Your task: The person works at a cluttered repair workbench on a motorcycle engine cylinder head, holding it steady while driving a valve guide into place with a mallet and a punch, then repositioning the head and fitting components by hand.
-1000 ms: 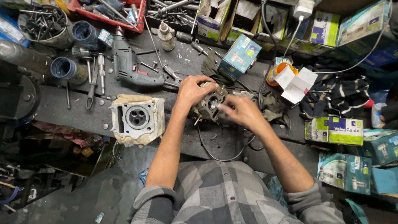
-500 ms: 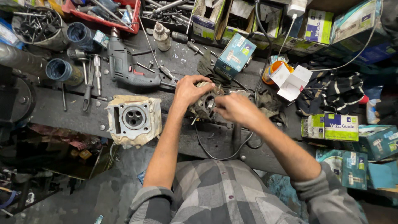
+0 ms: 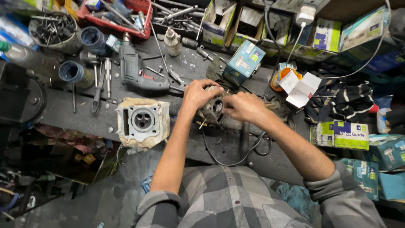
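Note:
A small grey metal engine part with a round opening rests on the dark workbench at its middle. My left hand grips the part's left and top side. My right hand holds its right side, fingers pinched at the part's edge. A second, pale cylinder head with a round bore lies on the bench to the left, apart from both hands.
An electric drill and wrenches lie at the back left. A red tray of tools, cups of screws and small cardboard boxes line the back. More boxes stack at the right. A black cable loops by the front edge.
Both hands have stayed on the engine part, shifting their fingers slightly around it. The view has drifted a little; the cylinder head has not moved.

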The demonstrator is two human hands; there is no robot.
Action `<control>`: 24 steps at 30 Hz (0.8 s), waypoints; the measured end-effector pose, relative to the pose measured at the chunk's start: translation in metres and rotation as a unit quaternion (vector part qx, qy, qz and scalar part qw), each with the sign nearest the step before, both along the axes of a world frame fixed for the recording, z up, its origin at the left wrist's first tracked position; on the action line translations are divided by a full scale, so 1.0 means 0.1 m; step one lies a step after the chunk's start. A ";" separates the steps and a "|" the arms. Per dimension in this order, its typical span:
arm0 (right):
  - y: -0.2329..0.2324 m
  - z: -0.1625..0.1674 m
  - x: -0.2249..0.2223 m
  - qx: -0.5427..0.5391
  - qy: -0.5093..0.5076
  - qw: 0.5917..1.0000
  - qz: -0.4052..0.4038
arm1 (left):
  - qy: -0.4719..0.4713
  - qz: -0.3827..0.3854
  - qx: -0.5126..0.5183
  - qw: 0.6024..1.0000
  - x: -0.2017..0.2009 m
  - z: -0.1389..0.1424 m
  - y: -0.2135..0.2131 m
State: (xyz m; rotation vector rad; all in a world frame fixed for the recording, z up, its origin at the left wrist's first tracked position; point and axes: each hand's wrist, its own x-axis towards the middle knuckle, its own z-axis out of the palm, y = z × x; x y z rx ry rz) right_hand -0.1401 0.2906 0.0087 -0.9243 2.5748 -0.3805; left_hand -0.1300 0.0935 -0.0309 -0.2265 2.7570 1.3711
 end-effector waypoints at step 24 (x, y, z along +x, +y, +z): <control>0.09 -0.13 0.02 -0.039 -0.084 0.995 -0.026 | 0.028 -0.017 0.040 0.999 -0.01 -0.07 -0.04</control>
